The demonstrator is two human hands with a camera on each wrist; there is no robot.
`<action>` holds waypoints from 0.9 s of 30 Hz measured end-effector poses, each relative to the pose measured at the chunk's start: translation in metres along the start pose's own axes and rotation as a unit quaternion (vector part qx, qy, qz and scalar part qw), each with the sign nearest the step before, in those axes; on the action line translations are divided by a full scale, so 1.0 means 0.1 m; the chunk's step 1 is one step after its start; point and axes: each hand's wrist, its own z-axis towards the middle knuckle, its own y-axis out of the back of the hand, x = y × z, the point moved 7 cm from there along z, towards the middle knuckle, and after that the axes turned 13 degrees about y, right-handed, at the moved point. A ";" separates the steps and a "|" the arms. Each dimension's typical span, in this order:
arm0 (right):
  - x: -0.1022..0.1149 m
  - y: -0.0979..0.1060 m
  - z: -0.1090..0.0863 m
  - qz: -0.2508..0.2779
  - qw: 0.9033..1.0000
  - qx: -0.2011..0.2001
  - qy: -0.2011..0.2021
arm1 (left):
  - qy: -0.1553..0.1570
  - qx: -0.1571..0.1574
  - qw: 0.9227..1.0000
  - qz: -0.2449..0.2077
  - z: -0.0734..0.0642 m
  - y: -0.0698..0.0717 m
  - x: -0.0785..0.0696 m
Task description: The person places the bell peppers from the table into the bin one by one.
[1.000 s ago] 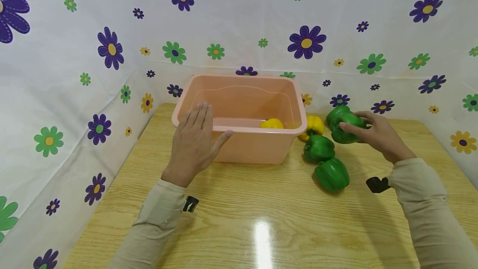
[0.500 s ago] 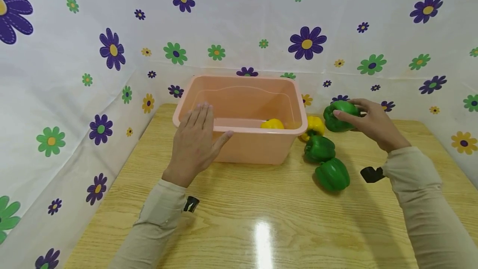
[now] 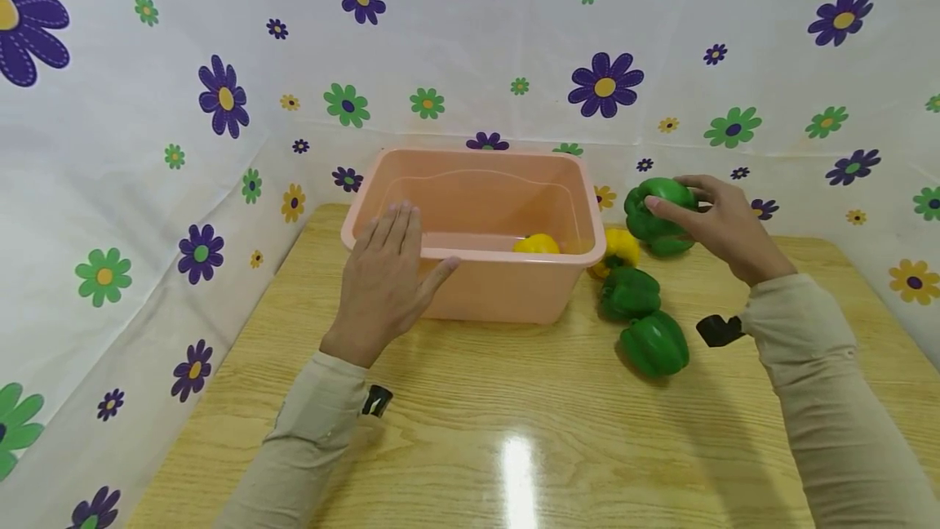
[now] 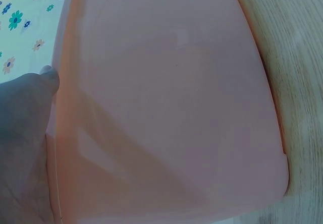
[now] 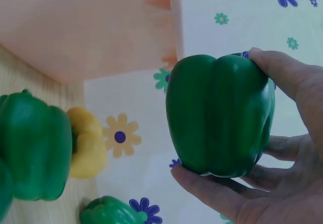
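My right hand [image 3: 723, 223] grips a green bell pepper [image 5: 219, 115] between thumb and fingers, raised above the table to the right of a pink plastic bin [image 3: 499, 288]. With fingers straight, my left hand [image 3: 382, 284] rests on the bin's front rim at its left part. Inside the bin lies a yellow bell pepper [image 3: 538, 244], partly hidden by the front wall. Beside the bin on the right stand another yellow bell pepper [image 3: 619, 251] and green bell peppers [image 3: 630, 294], one of them nearer the front [image 3: 655, 344]. Below the held pepper, one more green pepper [image 3: 671, 246] shows partly.
The wooden table [image 3: 455, 415] extends in front of the bin and on both sides. A white flowered cloth [image 3: 455, 47] hangs behind the table and along its left side. Black wrist-worn pieces [image 3: 720, 331] show at both cuffs.
My right hand has lifted the green pepper and moved it up and left toward the bin, uncovering the pepper beneath. The left hand has stayed in place on the rim.
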 end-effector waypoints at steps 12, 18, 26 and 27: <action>0.11 -0.05 0.10 0.030 0.999 -0.026 0.019 | 0.001 -0.001 1.000 0.000 0.00 0.01 0.00; 0.18 -0.09 0.14 0.048 0.998 -0.031 0.025 | 0.000 -0.004 1.000 0.000 -0.01 0.02 0.00; 0.32 -0.14 0.17 0.065 0.996 -0.055 0.040 | 0.001 0.003 1.000 0.004 0.00 0.01 0.00; 0.34 -0.15 0.18 0.070 0.995 -0.058 0.043 | 0.002 0.005 1.000 0.004 0.00 0.01 0.00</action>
